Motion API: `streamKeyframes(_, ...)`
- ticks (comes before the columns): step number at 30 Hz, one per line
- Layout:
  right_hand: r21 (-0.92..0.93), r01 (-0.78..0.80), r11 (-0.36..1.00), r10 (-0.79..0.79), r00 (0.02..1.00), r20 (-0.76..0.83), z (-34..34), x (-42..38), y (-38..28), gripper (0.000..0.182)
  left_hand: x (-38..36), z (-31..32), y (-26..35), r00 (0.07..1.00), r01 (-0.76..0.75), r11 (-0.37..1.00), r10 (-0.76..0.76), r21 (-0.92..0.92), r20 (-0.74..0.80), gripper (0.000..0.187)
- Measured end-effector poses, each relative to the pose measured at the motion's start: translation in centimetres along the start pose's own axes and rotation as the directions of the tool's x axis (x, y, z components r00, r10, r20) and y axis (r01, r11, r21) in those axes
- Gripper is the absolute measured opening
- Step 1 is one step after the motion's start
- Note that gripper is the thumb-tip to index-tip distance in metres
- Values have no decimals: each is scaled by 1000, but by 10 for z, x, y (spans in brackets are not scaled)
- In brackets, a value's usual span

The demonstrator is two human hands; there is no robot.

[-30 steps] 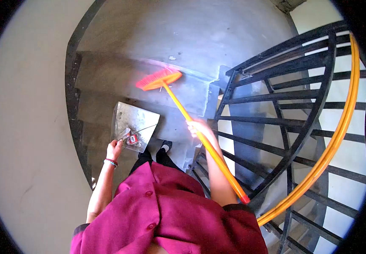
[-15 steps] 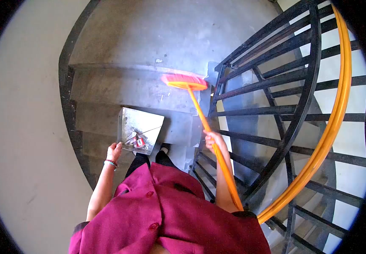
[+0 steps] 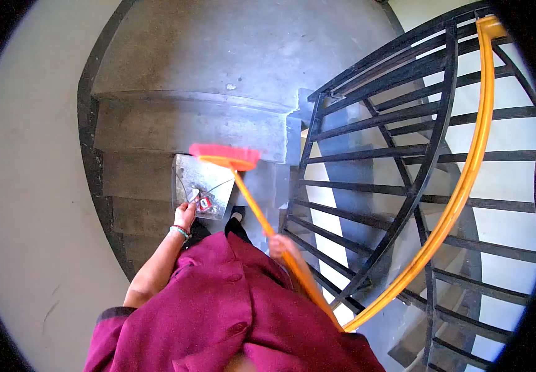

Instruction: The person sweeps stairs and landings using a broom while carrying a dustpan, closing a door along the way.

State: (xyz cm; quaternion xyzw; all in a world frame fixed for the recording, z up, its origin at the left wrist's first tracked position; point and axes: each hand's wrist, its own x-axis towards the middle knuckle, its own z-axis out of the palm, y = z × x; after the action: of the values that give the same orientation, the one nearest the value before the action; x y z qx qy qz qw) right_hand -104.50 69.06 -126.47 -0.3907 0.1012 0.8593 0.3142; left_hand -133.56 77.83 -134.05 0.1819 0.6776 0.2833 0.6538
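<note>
sweeping a stairwell, w/ the gathering step in hand: the right hand (image 3: 278, 247), just below frame centre, is closed round the orange handle of the broom (image 3: 252, 204), and the pink-orange bristle head sits up and left of it, at the upper edge of the dustpan (image 3: 188, 177), on or just over it, can't tell which. the left hand (image 3: 185, 216), left of centre, grips the near end of that metal dustpan by its thin wire handle, fingers shut on it; a beaded bracelet sits on the wrist. inside the pan, near the hand, lies a small red-and-white wrapper (image 3: 204, 203) w/ some grey dust. the pan is over a concrete step (image 3: 138, 180); whether it rests on it or hangs just above isn't clear. a shoe (image 3: 237, 213) shows just right of the pan. black railing (image 3: 379, 186) w/ an orange handrail (image 3: 466, 173) fills the right half of the frame. a tiny white scrap (image 3: 231, 87) lies on the landing, top centre. judging by this, next move prob calls for drawing the bristles toward the pan mouth in a short stroke, pan kept level so the wrapper doesn't slide out.
</note>
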Motion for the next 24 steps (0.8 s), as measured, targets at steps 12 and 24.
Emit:
streamKeyframes(12,-50,309,950,-313,938,-152,-17,5,-95,24,0,-4,-4,998,1,1000,-1,-3,-68,20)
streamKeyframes(24,109,-46,993,47,999,0,-27,35,-40,30,8,-36,-13,974,-85,951,142,298,-175,24)
